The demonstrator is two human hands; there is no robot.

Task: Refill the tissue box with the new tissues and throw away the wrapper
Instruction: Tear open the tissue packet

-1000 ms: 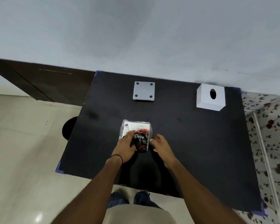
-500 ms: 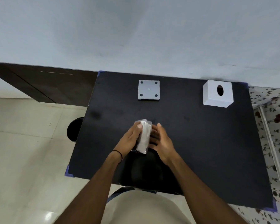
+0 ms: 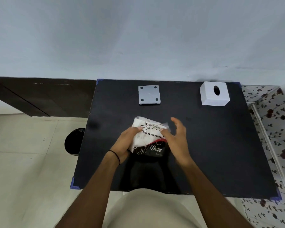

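Observation:
A wrapped tissue pack [image 3: 147,136], white with a black "Dove" print, is held just above the black table [image 3: 212,145] near its middle. My left hand [image 3: 126,143] grips the pack's left side. The thumb of my right hand [image 3: 176,137] touches the pack's right edge while its fingers are spread apart. The white tissue box [image 3: 214,94] with an oval hole on top stands at the table's far right. Its grey base plate [image 3: 148,94] lies apart from it, at the far middle.
A black round bin [image 3: 73,140] stands on the tiled floor left of the table. A dark wooden door runs along the wall at the left. A floral-patterned surface lies right of the table.
The pack was on edge between both hands; now it is turned label-up. My right hand's fingers have spread away from it.

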